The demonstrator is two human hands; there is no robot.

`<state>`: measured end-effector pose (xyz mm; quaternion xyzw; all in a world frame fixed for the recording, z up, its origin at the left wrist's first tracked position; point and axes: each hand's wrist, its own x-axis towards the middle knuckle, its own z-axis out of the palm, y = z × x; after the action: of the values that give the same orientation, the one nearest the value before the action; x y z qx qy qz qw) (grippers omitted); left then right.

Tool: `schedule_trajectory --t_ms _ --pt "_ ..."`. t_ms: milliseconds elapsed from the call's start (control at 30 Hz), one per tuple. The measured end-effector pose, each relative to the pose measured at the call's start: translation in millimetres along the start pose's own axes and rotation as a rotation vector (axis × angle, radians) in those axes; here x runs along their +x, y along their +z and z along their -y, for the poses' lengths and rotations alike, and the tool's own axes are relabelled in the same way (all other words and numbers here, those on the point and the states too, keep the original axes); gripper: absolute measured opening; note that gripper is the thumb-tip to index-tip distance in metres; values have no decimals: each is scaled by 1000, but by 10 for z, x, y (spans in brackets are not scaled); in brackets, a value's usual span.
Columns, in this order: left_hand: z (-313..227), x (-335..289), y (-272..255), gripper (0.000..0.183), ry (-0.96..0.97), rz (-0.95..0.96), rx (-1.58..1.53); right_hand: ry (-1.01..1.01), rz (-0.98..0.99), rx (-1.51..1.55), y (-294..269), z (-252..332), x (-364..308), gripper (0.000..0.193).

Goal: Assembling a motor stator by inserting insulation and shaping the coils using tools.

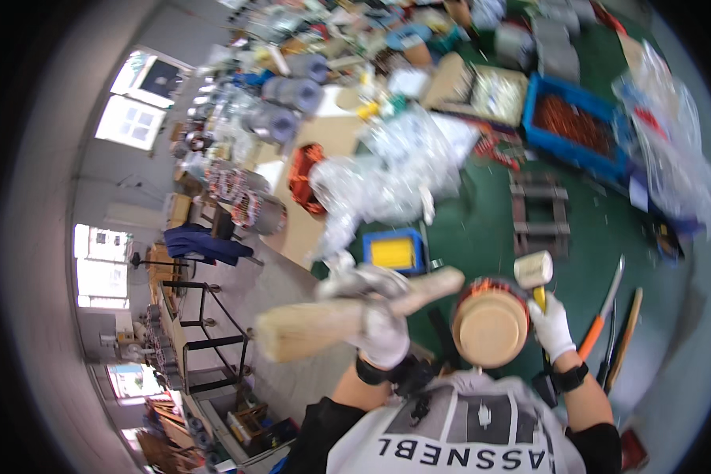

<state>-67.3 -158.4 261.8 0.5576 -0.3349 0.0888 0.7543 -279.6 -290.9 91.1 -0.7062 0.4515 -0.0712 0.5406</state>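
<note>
My left hand (383, 336), in a white glove, is closed around a blurred, thick wooden club (304, 328). Its narrow end reaches right, toward a pale round wooden block (491, 330). My gloved right hand (553, 328) grips the yellow handle of a mallet with a white head (534, 270), just right of the block. Behind the block, and partly hidden by it, is a dark ring with copper windings (490, 286), which looks like a motor stator. Neither hand's fingertips show clearly.
A blue tray with a yellow block (393, 253) and clear plastic bags (395, 178) lie ahead on the green table. Further right are a slatted frame (539, 215) and a blue crate (533, 118) of copper wire. An orange-handled blade (592, 336) and a wooden stick (627, 336) lie at right.
</note>
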Motion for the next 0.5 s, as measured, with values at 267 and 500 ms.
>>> schedule_trajectory --t_ms 267,500 --pt "24 63 -12 27 -14 23 -40 347 100 379 -311 118 -322 38" --pt "86 -231 408 33 70 241 -143 172 114 193 -143 -86 -109 30"
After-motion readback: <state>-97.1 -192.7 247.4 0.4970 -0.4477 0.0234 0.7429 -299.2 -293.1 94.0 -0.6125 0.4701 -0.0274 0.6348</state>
